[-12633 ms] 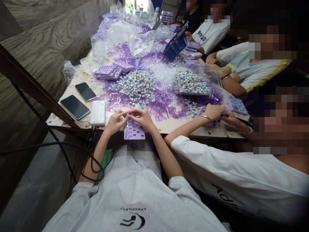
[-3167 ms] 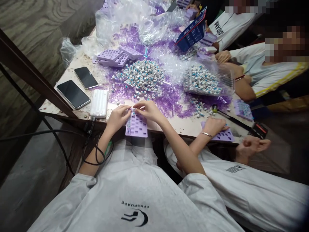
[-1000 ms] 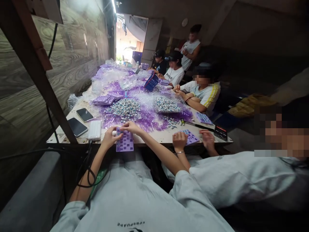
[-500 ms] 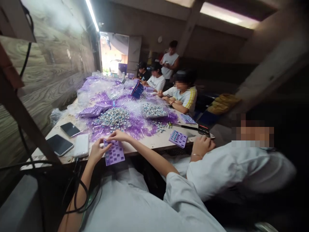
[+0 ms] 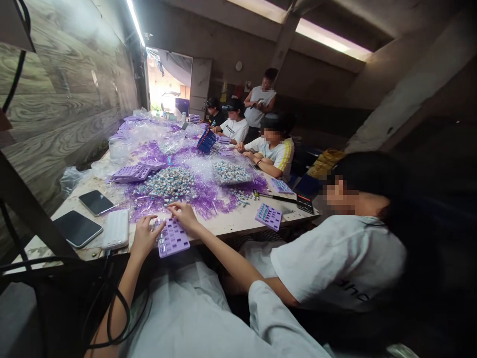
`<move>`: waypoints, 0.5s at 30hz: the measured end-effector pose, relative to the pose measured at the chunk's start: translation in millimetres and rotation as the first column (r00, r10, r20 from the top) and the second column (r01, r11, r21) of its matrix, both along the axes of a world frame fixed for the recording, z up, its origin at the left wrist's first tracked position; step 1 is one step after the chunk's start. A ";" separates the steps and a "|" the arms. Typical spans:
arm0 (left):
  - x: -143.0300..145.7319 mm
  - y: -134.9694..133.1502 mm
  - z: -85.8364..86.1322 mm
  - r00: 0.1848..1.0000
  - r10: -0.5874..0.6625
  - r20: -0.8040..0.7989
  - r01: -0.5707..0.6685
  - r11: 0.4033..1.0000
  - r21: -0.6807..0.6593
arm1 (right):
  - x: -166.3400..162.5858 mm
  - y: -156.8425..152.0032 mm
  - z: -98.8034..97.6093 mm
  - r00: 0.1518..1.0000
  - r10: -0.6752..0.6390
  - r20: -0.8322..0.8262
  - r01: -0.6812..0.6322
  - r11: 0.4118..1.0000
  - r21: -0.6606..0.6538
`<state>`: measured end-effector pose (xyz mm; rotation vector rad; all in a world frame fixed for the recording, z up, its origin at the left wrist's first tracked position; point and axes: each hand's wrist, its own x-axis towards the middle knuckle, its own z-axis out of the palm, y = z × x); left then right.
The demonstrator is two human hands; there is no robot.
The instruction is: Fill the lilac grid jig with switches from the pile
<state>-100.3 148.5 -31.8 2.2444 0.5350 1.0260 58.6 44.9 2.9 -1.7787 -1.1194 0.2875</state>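
A purple grid tray point(image 5: 173, 239) lies tilted over the table's near edge, in front of me. My left hand point(image 5: 145, 235) holds its left edge, fingers curled round it. At the tray's far end rests my right hand point(image 5: 184, 214), with the fingers pinched over something too small to make out. Just beyond my hands spreads a heap of small white-and-blue parts point(image 5: 169, 183) among clear purple pieces point(image 5: 208, 201).
Two phones point(image 5: 77, 228) point(image 5: 96, 202) and a white power bank point(image 5: 116, 229) lie at the left. A neighbour in a white shirt point(image 5: 335, 258) sits at my right, with another purple tray point(image 5: 268, 216) before them. Several other people sit along the table's far side. Stacked trays point(image 5: 130, 173) and plastic bags lie farther back.
The view has swung up and to the right, so the room and the co-workers show. My hands have stayed at the purple tray. The neighbour's hands have left their tray.
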 end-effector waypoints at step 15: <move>-89.1 -91.3 118.0 0.908 0.034 0.418 0.079 0.965 -0.249 | -96.5 -144.0 95.4 0.978 0.096 -0.184 -0.008 0.902 0.431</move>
